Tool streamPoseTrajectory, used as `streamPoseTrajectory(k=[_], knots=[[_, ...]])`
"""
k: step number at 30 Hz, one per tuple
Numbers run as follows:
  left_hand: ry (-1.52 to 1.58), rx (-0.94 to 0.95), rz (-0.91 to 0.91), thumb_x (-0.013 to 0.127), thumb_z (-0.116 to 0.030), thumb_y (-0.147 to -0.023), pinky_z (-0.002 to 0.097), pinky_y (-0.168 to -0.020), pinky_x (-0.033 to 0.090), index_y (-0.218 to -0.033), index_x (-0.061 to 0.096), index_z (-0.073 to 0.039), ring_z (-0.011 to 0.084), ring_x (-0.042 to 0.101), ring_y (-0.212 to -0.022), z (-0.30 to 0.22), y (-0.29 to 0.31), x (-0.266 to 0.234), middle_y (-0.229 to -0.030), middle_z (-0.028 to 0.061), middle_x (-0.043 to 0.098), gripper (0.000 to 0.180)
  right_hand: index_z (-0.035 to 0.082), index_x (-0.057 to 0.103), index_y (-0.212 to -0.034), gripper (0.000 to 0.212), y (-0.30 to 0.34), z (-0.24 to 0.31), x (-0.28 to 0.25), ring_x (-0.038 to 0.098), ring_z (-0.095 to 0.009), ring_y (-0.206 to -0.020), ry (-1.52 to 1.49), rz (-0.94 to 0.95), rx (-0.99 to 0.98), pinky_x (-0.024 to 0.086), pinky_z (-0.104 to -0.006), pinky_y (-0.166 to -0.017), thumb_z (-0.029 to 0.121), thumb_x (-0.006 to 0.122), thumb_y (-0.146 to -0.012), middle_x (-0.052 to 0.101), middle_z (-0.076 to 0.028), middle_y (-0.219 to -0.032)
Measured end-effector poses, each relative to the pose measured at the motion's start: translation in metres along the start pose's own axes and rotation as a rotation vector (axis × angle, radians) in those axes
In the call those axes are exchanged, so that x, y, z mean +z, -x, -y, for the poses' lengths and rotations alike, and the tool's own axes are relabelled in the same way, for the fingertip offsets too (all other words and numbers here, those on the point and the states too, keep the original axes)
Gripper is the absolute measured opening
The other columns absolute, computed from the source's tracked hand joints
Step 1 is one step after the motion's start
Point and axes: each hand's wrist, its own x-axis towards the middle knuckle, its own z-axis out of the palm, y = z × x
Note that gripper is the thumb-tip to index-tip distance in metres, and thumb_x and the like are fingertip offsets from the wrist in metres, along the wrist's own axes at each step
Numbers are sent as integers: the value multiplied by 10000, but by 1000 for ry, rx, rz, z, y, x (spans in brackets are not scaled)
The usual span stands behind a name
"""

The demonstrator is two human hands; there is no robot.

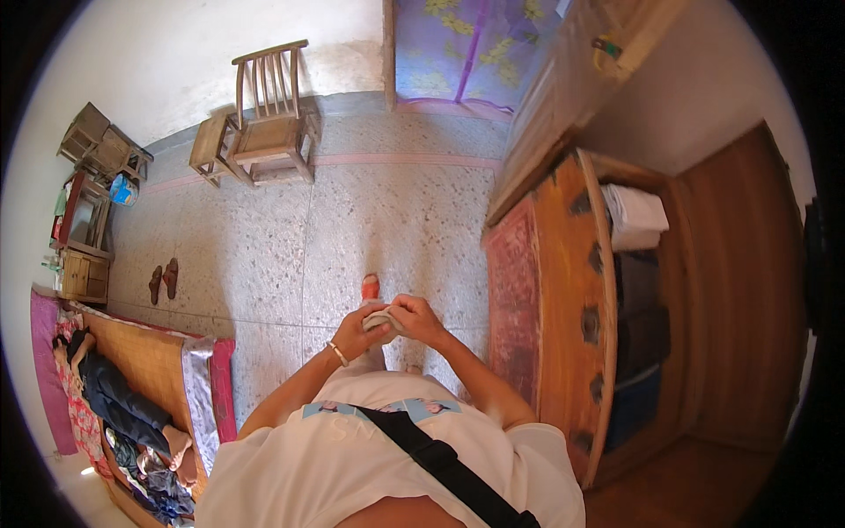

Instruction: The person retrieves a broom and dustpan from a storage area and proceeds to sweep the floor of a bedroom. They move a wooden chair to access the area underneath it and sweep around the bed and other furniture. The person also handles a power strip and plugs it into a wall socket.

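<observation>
Red-flowered cloth (82, 414) covered the outer left edge of a wooden bed (136, 348), where another person (181, 444) in dark trousers (123, 400) lay beside rumpled clothes (160, 482). Beyond the bed stood a small wooden cabinet (85, 275) and a blue bucket (124, 190); a pair of dark slippers (171, 278) rested on the speckled floor (255, 238). Next came a wooden stool (211, 143) and, just beside it, a slatted chair (268, 136) near the wall (339, 44). At centre, as I watched, stood a person (286, 392) in a white shirt (352, 475) with a black strap (437, 455) across it. The left hand (355, 332), a pale bracelet (338, 354) at its wrist, was curled around a bunched pale cloth (378, 319); the right hand (420, 319) gripped the same cloth from the other side, so that it lay between both hands, in front of the shirt. A red sandal (371, 287) showed beyond them. To the right hung a flowered purple curtain (449, 57), followed by an open wooden chest (563, 299) that held a folded white cloth (635, 216) and, just beside it, darker folded cloths (641, 339).
</observation>
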Motion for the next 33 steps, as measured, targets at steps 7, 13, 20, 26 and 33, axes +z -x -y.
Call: streamPoseTrajectory(k=[7, 13, 20, 26, 33], knots=[[-100, -1, 47, 598, -157, -807, 238, -667, 447, -938, 615, -6, 81, 529, -722, -31, -204, -64, -775, 37, 617, 201, 30, 569, -866, 172, -137, 24, -91, 487, -56, -671, -180, -351, 54, 416, -201, -607, 178, 482, -887, 548, 8, -759], [-253, 49, 266, 596, -170, -807, 246, -611, 441, -884, 620, 8, 81, 509, -664, -71, -341, -82, -717, 25, 598, 195, 1, 547, -866, 166, -116, 70, -249, 469, -76, -622, -218, -1240, -481, 407, -211, -578, 140, 463, -900, 529, -16, -711], [-238, -17, 396, 604, -175, -796, 242, -574, 425, -851, 624, 8, 75, 495, -625, -99, -418, -45, -679, 4, 578, 192, 20, 525, -856, 195, 81, 254, -430, 480, -105, -499, 498, -2147, -534, 409, -239, -419, 161, 399, -903, 537, -52, -624], [-283, 61, 504, 614, -193, -791, 247, -600, 442, -838, 627, 11, 90, 521, -662, -120, -443, 26, -715, 23, 601, 210, -82, 406, -997, 333, 271, 336, -551, 545, -243, -621, 113, -2617, -695, 504, -354, -489, 223, 421, -867, 541, -180, -811], [-482, 24, 702, 618, -235, -779, 279, -601, 453, -846, 630, -14, 125, 544, -629, -108, -454, 93, -689, 74, 617, 232, -154, 251, -1164, 540, 347, 395, -608, 570, -417, -791, -79, -2337, -1013, 551, -490, -686, 261, 458, -888, 458, -324, -1035]])
